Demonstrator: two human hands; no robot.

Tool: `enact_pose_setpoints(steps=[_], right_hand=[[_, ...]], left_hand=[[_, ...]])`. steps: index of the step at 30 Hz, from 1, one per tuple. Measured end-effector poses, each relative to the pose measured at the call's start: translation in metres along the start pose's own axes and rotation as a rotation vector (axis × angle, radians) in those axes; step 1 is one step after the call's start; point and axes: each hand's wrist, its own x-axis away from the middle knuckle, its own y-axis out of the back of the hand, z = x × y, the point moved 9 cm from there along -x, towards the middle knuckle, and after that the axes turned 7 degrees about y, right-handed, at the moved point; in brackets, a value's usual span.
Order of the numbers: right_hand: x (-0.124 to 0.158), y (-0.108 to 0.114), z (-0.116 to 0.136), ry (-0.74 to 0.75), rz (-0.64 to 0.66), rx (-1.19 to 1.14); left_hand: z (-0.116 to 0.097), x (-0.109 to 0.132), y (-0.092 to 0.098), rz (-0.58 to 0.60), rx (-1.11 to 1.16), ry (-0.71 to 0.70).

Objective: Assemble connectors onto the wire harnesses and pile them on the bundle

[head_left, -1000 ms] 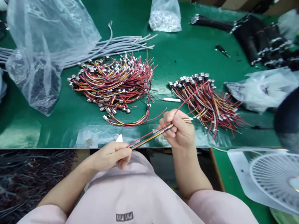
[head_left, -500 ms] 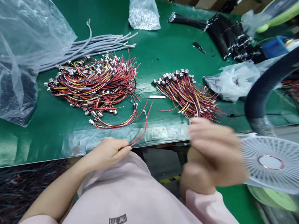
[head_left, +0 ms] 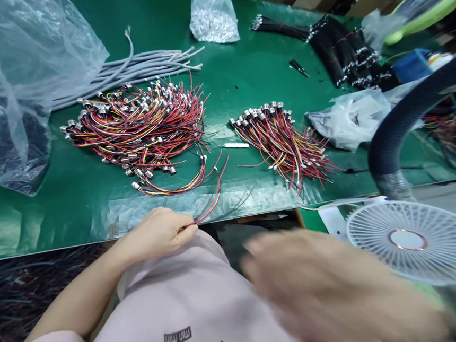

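At the table's front edge, my left hand (head_left: 163,232) is closed on thin red wires (head_left: 215,198), whose free ends stick up to the right. My right hand (head_left: 312,275) is smeared by motion in front of my body, near the white fan; its fingers cannot be made out. A large pile of red, yellow and black wires with metal connectors (head_left: 140,125) lies beyond my left hand. To the right lies a smaller bundle of similar wires (head_left: 285,142). Between them is a small white stick (head_left: 236,146). One connector cable (head_left: 169,191) curves in front of the large pile.
Grey cables (head_left: 139,67) and a big clear plastic bag (head_left: 18,99) are at the left. Further back are a bag of small parts (head_left: 214,20) and black cable bundles (head_left: 333,50). A black hose (head_left: 388,130) and a white fan (head_left: 409,240) stand at the right.
My right hand has dropped from the table edge by the smaller bundle toward my body. The left hand keeps its hold on the wires. The view has shifted slightly.
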Motion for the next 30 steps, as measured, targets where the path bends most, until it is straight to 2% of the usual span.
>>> enact_pose_setpoints(steps=[1,2,4,6,8,11,13,16,21,25,30], right_hand=[[-0.013,0.010,0.001,0.021,0.006,0.002],[-0.027,0.013,0.002,0.076,0.082,0.023],[-0.051,0.020,-0.013,0.077,0.137,0.078],[-0.064,0.022,-0.033,0.029,0.134,0.060],[-0.067,0.023,-0.045,0.009,0.077,0.057],[-0.060,0.026,-0.050,0.022,-0.009,0.106],[-0.057,0.025,-0.052,0.012,-0.016,0.124],[-0.058,0.022,-0.055,-0.029,-0.015,0.112],[-0.065,0.010,-0.056,-0.064,-0.035,0.020],[-0.069,0.002,-0.057,-0.075,-0.031,-0.021],[-0.074,-0.004,-0.056,-0.072,-0.036,-0.040]], left_hand=[[-0.004,0.000,0.001,-0.002,0.025,-0.016],[-0.007,0.000,0.003,-0.007,0.054,-0.029],[-0.007,0.002,0.008,-0.034,0.126,-0.037],[0.003,0.005,0.015,-0.086,0.258,0.001],[0.023,0.010,0.019,-0.141,0.482,0.079],[0.053,0.017,0.016,-0.190,0.823,0.189],[0.063,0.020,0.012,-0.223,0.939,0.205],[0.069,0.022,0.012,-0.318,0.951,0.180],[0.062,0.024,0.024,-0.514,0.755,0.029],[0.057,0.026,0.029,-0.535,0.698,-0.053],[0.061,0.029,0.030,-0.550,0.740,0.004]])
